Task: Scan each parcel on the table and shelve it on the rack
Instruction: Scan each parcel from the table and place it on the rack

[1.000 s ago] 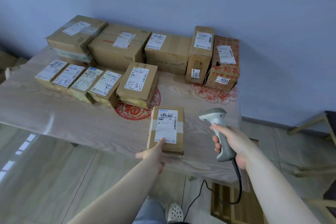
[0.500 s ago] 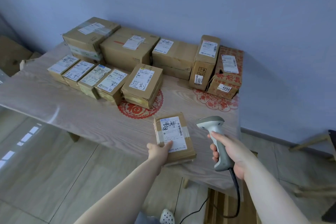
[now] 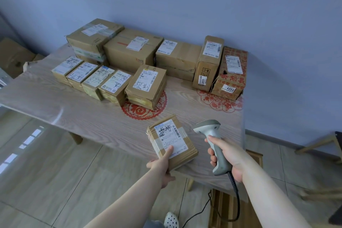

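Head view: near to far.
L hand (image 3: 162, 163): thumb on top, fingers under, clamped on small parcel (image 3: 172, 142) at table (image 3: 55, 105) near edge, label up for the read.
R hand (image 3: 226, 155): fingers wrapped on scanner (image 3: 212, 140), nose toward 10 o'clock at label.
Room: bare strip between parcel and unscanned stack (image 3: 146, 85) at 12.

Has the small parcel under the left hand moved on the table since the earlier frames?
Yes. The small parcel has been turned and pulled toward the table's near edge, farther from the red paper-cut; the left hand grips it.
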`<state>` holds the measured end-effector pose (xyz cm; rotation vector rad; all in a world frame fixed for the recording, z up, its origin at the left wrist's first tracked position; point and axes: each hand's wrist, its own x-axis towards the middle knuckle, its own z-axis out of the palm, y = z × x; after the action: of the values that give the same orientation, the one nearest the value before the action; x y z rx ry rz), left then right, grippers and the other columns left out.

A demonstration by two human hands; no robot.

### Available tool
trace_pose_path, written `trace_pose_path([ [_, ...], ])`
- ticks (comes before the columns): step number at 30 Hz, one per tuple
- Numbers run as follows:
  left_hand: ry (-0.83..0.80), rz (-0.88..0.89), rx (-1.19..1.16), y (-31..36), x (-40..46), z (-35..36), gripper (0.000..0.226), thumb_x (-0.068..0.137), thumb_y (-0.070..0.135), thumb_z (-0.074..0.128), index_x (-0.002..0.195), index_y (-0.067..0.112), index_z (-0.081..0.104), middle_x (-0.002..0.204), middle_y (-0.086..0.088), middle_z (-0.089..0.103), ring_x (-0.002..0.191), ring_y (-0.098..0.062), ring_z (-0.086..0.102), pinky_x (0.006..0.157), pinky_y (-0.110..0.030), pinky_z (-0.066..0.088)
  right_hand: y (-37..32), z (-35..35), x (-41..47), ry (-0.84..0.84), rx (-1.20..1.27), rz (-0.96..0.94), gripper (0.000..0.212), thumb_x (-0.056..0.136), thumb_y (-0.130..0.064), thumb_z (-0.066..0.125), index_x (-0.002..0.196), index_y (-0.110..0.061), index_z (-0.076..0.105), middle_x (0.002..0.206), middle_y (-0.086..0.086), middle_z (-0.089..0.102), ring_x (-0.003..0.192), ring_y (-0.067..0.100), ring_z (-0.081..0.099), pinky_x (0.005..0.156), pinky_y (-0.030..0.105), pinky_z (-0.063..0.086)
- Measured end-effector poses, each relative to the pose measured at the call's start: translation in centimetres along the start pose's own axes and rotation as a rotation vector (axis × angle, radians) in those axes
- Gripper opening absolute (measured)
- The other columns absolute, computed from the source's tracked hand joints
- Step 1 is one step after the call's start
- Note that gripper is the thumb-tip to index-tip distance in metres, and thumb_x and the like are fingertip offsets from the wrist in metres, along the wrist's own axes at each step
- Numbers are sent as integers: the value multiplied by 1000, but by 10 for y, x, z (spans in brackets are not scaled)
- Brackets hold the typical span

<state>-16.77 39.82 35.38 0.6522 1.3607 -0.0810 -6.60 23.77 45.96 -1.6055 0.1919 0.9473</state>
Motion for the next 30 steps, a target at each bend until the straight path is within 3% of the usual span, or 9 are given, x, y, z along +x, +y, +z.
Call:
trace_pose_path([
  [3, -97, -9, 65, 1, 11, -8, 129, 32, 52, 99, 139, 9, 41, 126, -14, 60, 108, -30, 64, 73, -45, 60, 0, 1, 0, -9, -9, 4, 30, 92, -31, 66, 110, -7, 65, 65, 5, 59, 52, 14, 52, 57, 30, 48],
  [4, -138, -26, 97, 2, 11, -12, 125, 32, 53, 98, 137, 9, 46, 121, -13, 63, 106, -27, 64, 74, -43, 59, -1, 1, 1, -13, -12, 5, 30, 92, -31, 66, 110, -7, 65, 66, 5, 59, 53, 14, 52, 57, 30, 48],
  [6, -189, -37, 159, 9, 2, -21, 92, 60, 49, 89, 133, 7, 51, 117, -13, 64, 108, -27, 62, 95, -45, 53, -3, 2, 1, -25, -22, 5, 31, 92, -33, 66, 111, -8, 65, 66, 5, 59, 53, 14, 52, 57, 30, 48],
  [8, -193, -49, 209, 17, -6, -32, 81, 70, 50, 83, 131, 6, 54, 119, -16, 62, 108, -30, 63, 103, -45, 50, -8, 4, 1, -37, -35, 2, 31, 92, -33, 65, 111, -9, 65, 67, 5, 58, 52, 14, 52, 57, 30, 49],
  [12, -125, 8, 297, 35, -13, -45, 73, 72, 61, 77, 120, 10, 58, 104, -11, 66, 93, -22, 64, 100, -41, 52, -19, 16, 6, -50, -37, -23, 29, 94, -33, 63, 110, -10, 63, 66, 4, 58, 50, 13, 51, 58, 29, 49],
  [17, -84, 192, 283, 56, -18, -37, 80, 71, 62, 78, 130, 13, 55, 112, -5, 65, 100, -19, 62, 100, -38, 51, -30, 35, 8, -79, 1, -45, 32, 95, -40, 59, 109, -11, 63, 65, 3, 57, 48, 13, 49, 58, 30, 47],
  [21, -6, 390, 298, 66, -22, -29, 95, 52, 68, 85, 126, 16, 57, 112, 0, 67, 104, -19, 64, 96, -38, 53, -38, 48, 0, -108, 55, -45, 37, 98, -47, 51, 109, -14, 65, 64, 2, 54, 48, 13, 45, 57, 28, 44],
  [25, 10, 536, 289, 78, -29, -23, 68, 69, 49, 86, 121, 18, 54, 103, 7, 64, 99, -14, 60, 86, -31, 45, -47, 52, -9, -123, 134, -135, 39, 99, -44, 48, 111, -10, 64, 59, 0, 52, 45, 11, 42, 54, 26, 39],
  [30, -18, 560, 283, 86, -34, -14, 73, 69, 48, 86, 126, 16, 55, 111, 3, 65, 97, -11, 60, 84, -31, 44, -63, 52, -21, -180, 171, -218, 39, 99, -42, 46, 110, -8, 62, 57, -1, 51, 45, 10, 41, 53, 24, 38],
])
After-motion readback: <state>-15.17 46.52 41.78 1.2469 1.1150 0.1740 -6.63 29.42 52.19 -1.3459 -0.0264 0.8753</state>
